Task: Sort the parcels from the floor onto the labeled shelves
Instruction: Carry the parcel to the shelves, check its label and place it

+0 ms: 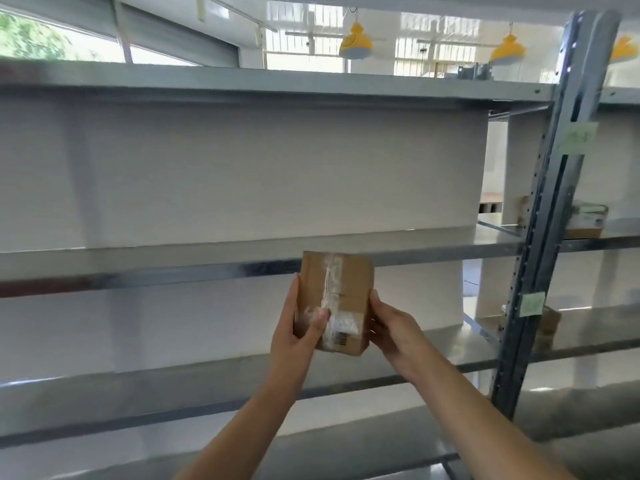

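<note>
A small brown cardboard parcel (349, 292), sealed with clear tape and carrying a white barcode label, is held up in front of the metal shelving. My left hand (298, 336) grips its left side, thumb across the taped front. My right hand (393, 329) holds its right edge. The parcel hangs in the air at the height of the middle shelf (138, 268), in front of its front rail. Green paper labels (576, 138) are stuck on the upright post (540, 220) at the right.
Grey metal shelves run across the view, with one shelf above (242, 86) and lower ones (173, 400) below. In the right-hand bay other parcels (587, 220) sit on the shelves. A white wall panel stands behind the rack.
</note>
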A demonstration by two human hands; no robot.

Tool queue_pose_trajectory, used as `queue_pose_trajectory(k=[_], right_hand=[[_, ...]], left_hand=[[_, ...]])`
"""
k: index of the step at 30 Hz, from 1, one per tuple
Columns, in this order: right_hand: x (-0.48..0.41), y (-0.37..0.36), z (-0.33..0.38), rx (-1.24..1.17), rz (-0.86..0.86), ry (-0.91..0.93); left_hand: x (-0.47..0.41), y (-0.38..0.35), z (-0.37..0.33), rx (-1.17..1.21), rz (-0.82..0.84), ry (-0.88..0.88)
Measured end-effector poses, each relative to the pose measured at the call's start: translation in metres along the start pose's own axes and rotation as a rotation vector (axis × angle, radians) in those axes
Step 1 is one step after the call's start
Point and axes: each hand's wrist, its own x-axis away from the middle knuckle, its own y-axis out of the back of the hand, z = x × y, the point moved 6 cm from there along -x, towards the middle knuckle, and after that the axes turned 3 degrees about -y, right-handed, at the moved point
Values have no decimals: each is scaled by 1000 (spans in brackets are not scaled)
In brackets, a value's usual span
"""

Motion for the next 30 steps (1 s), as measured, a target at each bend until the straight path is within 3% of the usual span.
queue_pose_trajectory(k=[8, 12, 16, 24, 30], right_hand=[[-5, -49, 41, 9, 45, 131], [-7, -68, 60, 103, 21, 183], [-6, -75, 67, 34, -44, 167], [0, -83, 64, 163, -26, 152], [8, -99, 51, 617, 3, 24]], left_hand=[[-27, 35, -39, -41, -188, -138], [-39, 45, -47, -33, -246, -120], [-47, 42, -55, -72, -141, -9], [-32, 54, -48, -165, -34, 83], [-24, 72, -42, -199, -28, 123]])
